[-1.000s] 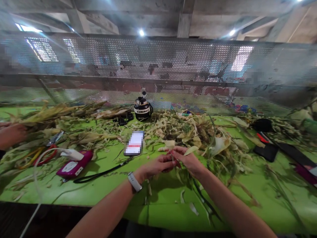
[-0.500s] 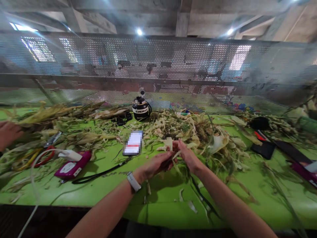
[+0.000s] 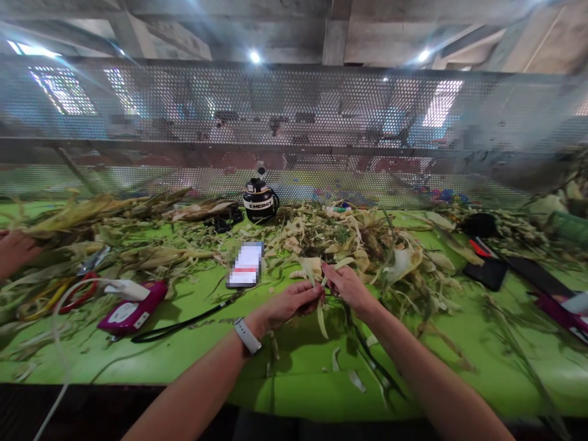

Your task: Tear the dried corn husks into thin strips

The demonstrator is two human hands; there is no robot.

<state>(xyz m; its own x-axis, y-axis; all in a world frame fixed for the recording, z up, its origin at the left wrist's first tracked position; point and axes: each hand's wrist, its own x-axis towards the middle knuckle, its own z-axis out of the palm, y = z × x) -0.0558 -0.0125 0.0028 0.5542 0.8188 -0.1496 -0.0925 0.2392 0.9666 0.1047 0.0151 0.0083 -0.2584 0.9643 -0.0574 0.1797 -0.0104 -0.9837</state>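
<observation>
Near the middle of the green table (image 3: 303,395), my left hand (image 3: 289,303) is closed, thumb and fingers pinching strips of pale corn husk (image 3: 323,321). My right hand (image 3: 348,289) grips the same strips from the other side, its fingertips almost meeting the left ones. One strip hangs below the fingers, and short ends stick out above. Just beyond the hands lies a heap of dry husk pieces (image 3: 316,236). A light watch (image 3: 247,335) is on my left wrist. Part of what sits between the fingers is hidden.
Left of my hands lie a phone (image 3: 245,264) with a black strap, a magenta power bank (image 3: 133,309) with a white cable, and red-handled scissors (image 3: 78,293). A black "ENERGY" jar (image 3: 260,201) stands before the perforated screen (image 3: 294,116). Another person's hand (image 3: 17,251) shows far left.
My hands have drawn slightly apart, and the right fingers have turned into a pinch. A husk strip now hangs clearly beneath them. The view has shifted slightly.
</observation>
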